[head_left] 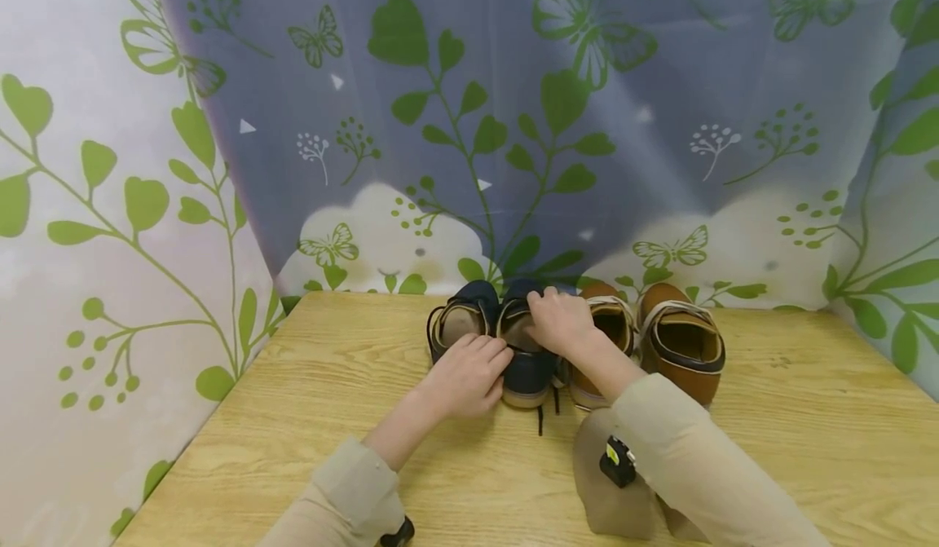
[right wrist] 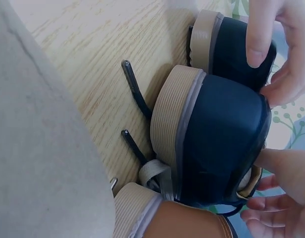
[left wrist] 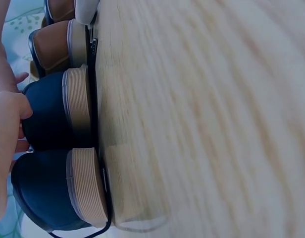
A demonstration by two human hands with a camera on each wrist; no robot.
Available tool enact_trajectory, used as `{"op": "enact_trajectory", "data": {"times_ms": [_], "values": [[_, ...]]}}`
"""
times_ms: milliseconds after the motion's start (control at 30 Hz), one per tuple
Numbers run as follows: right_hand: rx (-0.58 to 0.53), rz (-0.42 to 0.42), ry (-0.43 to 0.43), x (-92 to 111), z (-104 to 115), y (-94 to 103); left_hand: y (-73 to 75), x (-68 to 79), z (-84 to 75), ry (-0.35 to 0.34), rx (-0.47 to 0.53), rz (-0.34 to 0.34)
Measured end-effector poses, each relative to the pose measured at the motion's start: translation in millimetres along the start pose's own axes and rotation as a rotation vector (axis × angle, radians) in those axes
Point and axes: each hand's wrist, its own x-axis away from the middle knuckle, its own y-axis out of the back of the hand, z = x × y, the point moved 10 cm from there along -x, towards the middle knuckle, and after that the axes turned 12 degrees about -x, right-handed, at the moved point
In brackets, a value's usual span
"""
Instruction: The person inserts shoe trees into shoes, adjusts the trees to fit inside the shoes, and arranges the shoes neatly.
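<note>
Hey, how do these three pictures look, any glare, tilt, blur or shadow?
Head view: pale diagonal streak across the backdrop; left wrist view: turned sideways, nearby tabletop grain soft; right wrist view: also sideways, shadow beside the navy shoe.

The yellow wood-grain tabletop is carrying two navy laced shoes, two brown leather shoes! A taupe round-topped object is sitting nearer.

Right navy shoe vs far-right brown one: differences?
Colour: the right navy shoe is dark blue, the far-right brown shoe tan. Contact: the right hand touches the navy shoe; no hand touches the brown shoe. Both stand on the wooden table, pointing away from the head camera.
</note>
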Motion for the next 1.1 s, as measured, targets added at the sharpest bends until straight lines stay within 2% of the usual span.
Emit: {"op": "enact_trajectory", "data": {"times_ms": [267, 533, 800, 1100], "values": [[-0.024, 0.068, -0.021, 9, -11, -0.7, -1.3, -1.8, 0.9, 0.017, 0.018, 0.03], [-0.038, 0.098, 0.002, 19, -16, 7.6, -0.9, -4.7, -2.8, -0.006, -0.008, -0.003], [-0.099, 0.11, 0.049, 36, -14, 16.9, -5.9, -7.6, -6.3, -0.007, 0.002, 0.013], [-0.092, 0.154, 0.078, 52, -12, 23.6, -6.1, -14.1, -8.2, -0.004, 0.022, 0.013]]}}
